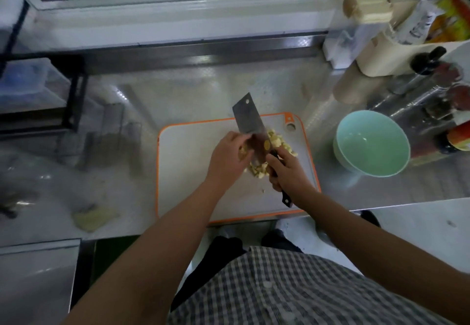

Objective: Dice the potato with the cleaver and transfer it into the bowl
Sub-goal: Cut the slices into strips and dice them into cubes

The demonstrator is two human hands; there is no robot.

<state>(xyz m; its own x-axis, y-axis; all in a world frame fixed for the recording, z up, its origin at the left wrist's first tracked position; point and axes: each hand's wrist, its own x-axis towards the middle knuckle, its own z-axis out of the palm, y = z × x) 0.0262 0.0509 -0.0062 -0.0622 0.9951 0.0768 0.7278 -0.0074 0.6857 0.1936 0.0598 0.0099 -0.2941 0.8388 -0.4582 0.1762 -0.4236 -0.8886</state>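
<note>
Pale yellow potato dice (277, 143) lie in a loose pile on the white, orange-rimmed cutting board (193, 172). My right hand (288, 174) grips the black handle of the cleaver (248, 118), whose dark blade tilts up and away over the pile. My left hand (229, 157) is curled against the blade's left side, holding potato pieces there. More dice show below the blade between both hands. A mint-green bowl (371, 144) stands empty on the steel counter to the right of the board.
Bottles and jars (432, 90) crowd the right back of the steel counter (178, 95), beside a cream container. A black rack with a plastic box (38, 88) stands at the left. Potato peel (94, 218) lies near the counter's front left edge.
</note>
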